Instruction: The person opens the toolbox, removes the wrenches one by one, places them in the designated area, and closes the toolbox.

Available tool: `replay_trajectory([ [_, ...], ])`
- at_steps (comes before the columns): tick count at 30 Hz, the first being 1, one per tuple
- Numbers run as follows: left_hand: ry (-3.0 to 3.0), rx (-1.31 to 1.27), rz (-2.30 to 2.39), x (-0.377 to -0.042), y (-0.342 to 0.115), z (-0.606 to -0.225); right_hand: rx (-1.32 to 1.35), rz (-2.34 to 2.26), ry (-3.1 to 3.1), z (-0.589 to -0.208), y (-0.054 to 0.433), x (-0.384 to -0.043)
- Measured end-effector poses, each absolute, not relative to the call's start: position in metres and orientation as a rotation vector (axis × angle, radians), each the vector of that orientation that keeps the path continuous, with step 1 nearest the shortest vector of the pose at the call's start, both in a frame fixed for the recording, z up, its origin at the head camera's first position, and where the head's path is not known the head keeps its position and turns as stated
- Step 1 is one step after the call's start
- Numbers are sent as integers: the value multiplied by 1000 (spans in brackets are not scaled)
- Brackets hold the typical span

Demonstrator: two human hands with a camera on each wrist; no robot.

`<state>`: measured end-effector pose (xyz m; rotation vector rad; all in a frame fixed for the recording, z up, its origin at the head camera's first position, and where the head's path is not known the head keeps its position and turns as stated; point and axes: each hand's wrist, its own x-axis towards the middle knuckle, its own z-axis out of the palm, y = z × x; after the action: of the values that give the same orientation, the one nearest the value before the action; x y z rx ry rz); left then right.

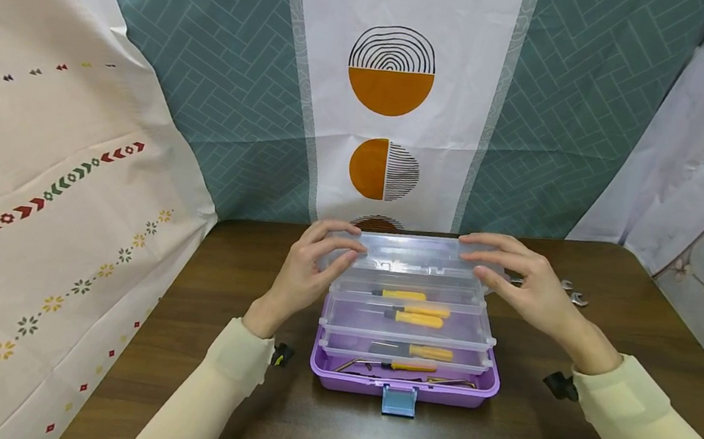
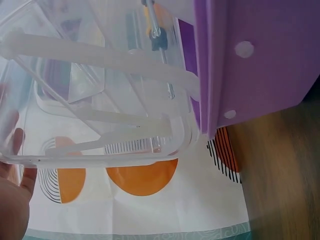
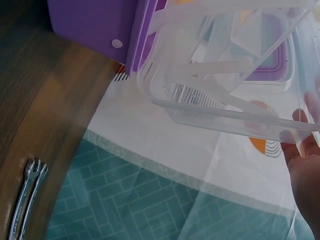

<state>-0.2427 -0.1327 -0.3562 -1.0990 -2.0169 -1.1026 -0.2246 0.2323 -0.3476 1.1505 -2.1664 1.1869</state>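
A purple toolbox (image 1: pixel 320 378) with clear fold-out trays (image 1: pixel 372 319) stands open on the table, its blue latch (image 1: pixel 398 401) facing me. Its transparent lid (image 1: pixel 411 246) is raised at the back. My left hand (image 1: pixel 309 266) grips the lid's left side, thumb and fingers around the edge. On the opposite side my right hand (image 1: pixel 527 283) holds the lid the same way; in the right wrist view its fingertips (image 3: pixel 300 116) show through the plastic. Yellow-handled screwdrivers (image 1: pixel 417 319) lie in the trays. Hex keys (image 1: pixel 353 363) and another yellow-handled tool (image 1: pixel 409 366) lie in the purple base.
Two silver wrenches (image 3: pixel 30 192) lie on the brown table (image 1: pixel 239 264), right of and behind the box. A patterned curtain (image 1: pixel 214 46) hangs along the table's back edge, with a cream cloth (image 1: pixel 66 160) to the left. Each wrist wears a dark strap-mounted device (image 1: pixel 561 386).
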Motion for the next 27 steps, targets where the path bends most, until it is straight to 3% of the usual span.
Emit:
replay_trajectory([
  [27,-2071,-1220,-880,-219,-137,-357,1260,1224,-2097,-348,229,-207],
])
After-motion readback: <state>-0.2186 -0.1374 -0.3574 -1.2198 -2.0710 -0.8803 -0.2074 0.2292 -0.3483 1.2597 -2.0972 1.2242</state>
